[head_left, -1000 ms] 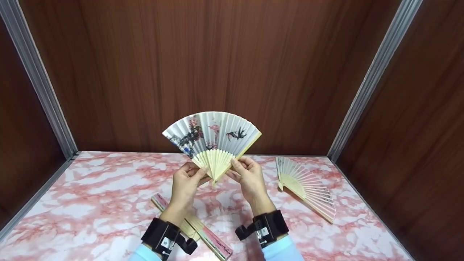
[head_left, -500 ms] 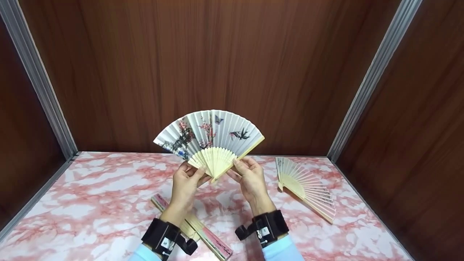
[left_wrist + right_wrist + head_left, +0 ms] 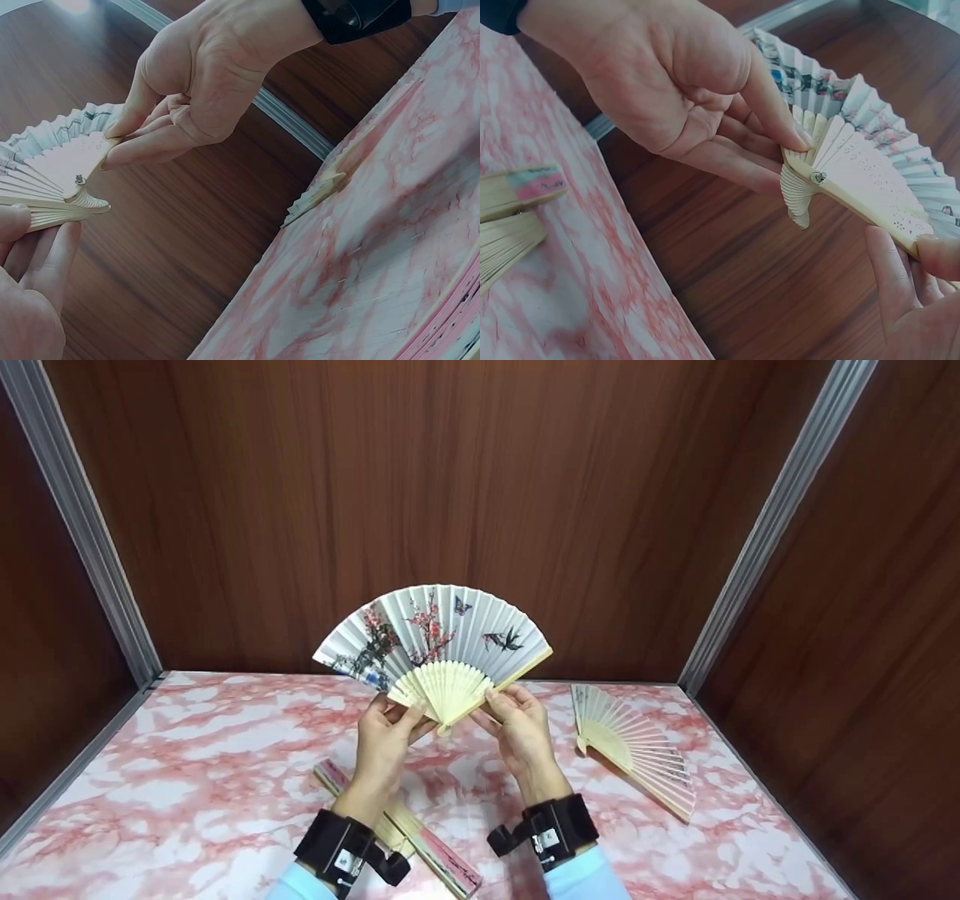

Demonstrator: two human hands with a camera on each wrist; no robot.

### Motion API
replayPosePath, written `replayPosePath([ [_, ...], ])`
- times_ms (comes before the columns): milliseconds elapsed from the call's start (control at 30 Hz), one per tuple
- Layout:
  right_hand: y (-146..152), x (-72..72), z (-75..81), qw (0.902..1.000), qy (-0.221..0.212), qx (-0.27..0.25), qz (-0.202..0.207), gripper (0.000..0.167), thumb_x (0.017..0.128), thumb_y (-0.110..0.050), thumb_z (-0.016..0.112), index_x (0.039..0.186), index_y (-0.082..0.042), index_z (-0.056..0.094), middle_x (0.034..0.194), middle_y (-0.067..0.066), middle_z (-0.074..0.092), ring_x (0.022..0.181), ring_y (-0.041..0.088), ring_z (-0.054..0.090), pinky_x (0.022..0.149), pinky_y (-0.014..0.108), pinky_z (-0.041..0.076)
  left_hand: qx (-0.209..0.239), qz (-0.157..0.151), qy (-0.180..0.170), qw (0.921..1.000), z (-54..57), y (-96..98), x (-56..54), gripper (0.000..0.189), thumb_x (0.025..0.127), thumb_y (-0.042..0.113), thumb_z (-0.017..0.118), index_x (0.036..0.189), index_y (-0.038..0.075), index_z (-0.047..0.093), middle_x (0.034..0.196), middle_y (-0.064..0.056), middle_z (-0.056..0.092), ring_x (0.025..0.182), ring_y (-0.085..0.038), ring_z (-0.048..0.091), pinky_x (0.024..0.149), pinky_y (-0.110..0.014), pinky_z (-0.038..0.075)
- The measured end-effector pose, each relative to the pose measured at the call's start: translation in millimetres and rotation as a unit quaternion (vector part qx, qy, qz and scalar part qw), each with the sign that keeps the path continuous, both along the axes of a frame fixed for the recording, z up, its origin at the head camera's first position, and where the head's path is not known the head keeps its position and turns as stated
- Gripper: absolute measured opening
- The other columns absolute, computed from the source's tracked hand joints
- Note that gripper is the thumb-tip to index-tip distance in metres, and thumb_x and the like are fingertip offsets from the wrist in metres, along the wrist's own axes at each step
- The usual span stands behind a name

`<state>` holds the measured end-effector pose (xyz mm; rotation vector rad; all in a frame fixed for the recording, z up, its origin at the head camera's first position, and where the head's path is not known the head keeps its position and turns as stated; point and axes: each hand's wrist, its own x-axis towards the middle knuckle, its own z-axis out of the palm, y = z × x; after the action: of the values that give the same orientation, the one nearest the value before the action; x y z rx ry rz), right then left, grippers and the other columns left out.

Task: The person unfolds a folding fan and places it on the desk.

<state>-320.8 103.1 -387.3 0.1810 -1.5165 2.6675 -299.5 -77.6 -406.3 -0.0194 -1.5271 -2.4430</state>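
1. Table (image 3: pixel 187 780) beneath, marbled red and white.
2. Held aloft above it, spread blossom-printed folding fan (image 3: pixel 431 649), opening upward, wide axis crosswise.
3. Left grip (image 3: pixel 382 735) clamped on ribs (image 3: pixel 450 682) at the left edge, nearer the pivot end (image 3: pixel 444 729); right grip (image 3: pixel 523 727) clamped farther out, along the right guard stick (image 3: pixel 534 663).
4. Metal rivet (image 3: pixel 818 178) distinct in both wrist views, unclear from the head; printed swallow (image 3: pixel 511 640) clear only from the head.

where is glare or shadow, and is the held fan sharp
Head: held fan fairly sharp, bright patch on the table at bottom edge; left wrist: glare on brown panel at top left, soft shadow across table; right wrist: soft shadow near folded fan.
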Motion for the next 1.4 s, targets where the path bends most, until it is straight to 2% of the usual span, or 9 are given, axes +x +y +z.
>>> replayPosePath([
  [100,-1.9,0.1,-0.4,0.9999,-0.004,-0.009,-0.004,0.012,0.107,0.006,0.056,0.104,-0.004,0.062,0.095,0.001,0.078,0.09,0.013,0.077,0.083,0.029,0.072,0.012,0.001,-0.001,0.9999,-0.6,-0.8,-0.2,0.037,0.104,-0.005,0.064,0.14,-0.011,0.055,0.114,-0.017,0.076,0.092,-0.015,0.08,0.091,-0.031,0.071],
  [200,-4.5,-0.1,-0.8,0.9998,-0.011,-0.014,-0.005,0.008,0.107,0.006,0.052,0.112,0.002,0.056,0.1,0.004,0.074,0.091,0.013,0.077,0.085,0.029,0.071,0.034,0.004,0.004,0.9994,-1.2,-1.3,-0.9,0.033,0.104,-0.006,0.064,0.135,-0.012,0.055,0.107,-0.01,0.076,0.088,-0.014,0.08,0.088,-0.03,0.071],
  [300,-6.6,-1.0,-1.3,0.9997,-0.021,-0.016,-0.002,0.013,0.109,0.005,0.048,0.122,0.007,0.049,0.106,0.008,0.07,0.094,0.013,0.076,0.086,0.028,0.071,0.053,0.008,0.011,0.9985,-2.0,-1.5,-1.8,0.029,0.104,-0.005,0.065,0.131,-0.012,0.056,0.104,-0.007,0.074,0.086,-0.014,0.079,0.087,-0.03,0.071],
  [567,-9.1,-0.9,-2.4,0.9989,-0.036,-0.026,-0.013,0.016,0.109,0.006,0.047,0.124,0.011,0.046,0.108,0.012,0.067,0.094,0.014,0.075,0.088,0.027,0.07,0.061,0.017,0.004,0.998,-1.7,-0.7,-1.9,0.029,0.104,-0.005,0.064,0.131,-0.013,0.054,0.107,-0.008,0.071,0.088,-0.014,0.078,0.088,-0.029,0.071],
  [833,-23.3,3.2,-3.2,0.9971,-0.045,-0.052,-0.031,0.027,0.11,0.007,0.045,0.136,0.016,0.042,0.116,0.015,0.065,0.096,0.014,0.074,0.091,0.027,0.069,0.111,0.026,0.008,0.9934,-4.3,3.8,-2.8,0.038,0.112,0.004,0.054,0.147,-0.006,0.044,0.114,-0.006,0.069,0.094,-0.012,0.076,0.09,-0.026,0.07],
  [967,-28.3,5.1,-2.0,0.9963,-0.045,-0.059,-0.043,0.028,0.11,0.007,0.045,0.136,0.014,0.04,0.121,0.018,0.062,0.097,0.013,0.074,0.09,0.026,0.069,0.111,0.027,0.003,0.9934,-4.2,3.1,-1.9,0.035,0.112,0.005,0.053,0.144,-0.008,0.046,0.102,-0.003,0.073,0.083,-0.011,0.076,0.082,-0.023,0.07],
  [1133,-29.2,7.5,-1.5,0.9951,-0.04,-0.069,-0.058,0.024,0.11,0.007,0.047,0.133,0.01,0.04,0.12,0.017,0.06,0.094,0.012,0.074,0.087,0.025,0.07,0.107,0.008,-0.011,0.9941,-5.2,0.6,1.6,0.034,0.113,0.011,0.057,0.133,-0.017,0.058,0.093,-0.002,0.077,0.082,-0.01,0.078,0.085,-0.023,0.07],
  [1300,-30.9,10.5,-1.4,0.9949,-0.027,-0.075,-0.062,0.025,0.11,0.008,0.045,0.134,0.011,0.041,0.117,0.015,0.063,0.094,0.012,0.074,0.087,0.026,0.07,0.1,-0.012,0.002,0.9949,-4.7,-0.6,5.3,0.034,0.109,0.007,0.063,0.134,-0.017,0.059,0.098,0.0,0.078,0.09,-0.008,0.078,0.09,-0.021,0.068],
  [1400,-33.0,13.6,-0.1,0.9946,-0.017,-0.081,-0.062,0.03,0.11,0.008,0.045,0.139,0.012,0.041,0.12,0.016,0.064,0.096,0.013,0.074,0.09,0.027,0.07,0.092,-0.014,0.015,0.9956,-4.6,0.1,7.2,0.04,0.101,-0.002,0.071,0.136,-0.016,0.058,0.1,-0.001,0.079,0.094,-0.008,0.077,0.09,-0.021,0.068],
])
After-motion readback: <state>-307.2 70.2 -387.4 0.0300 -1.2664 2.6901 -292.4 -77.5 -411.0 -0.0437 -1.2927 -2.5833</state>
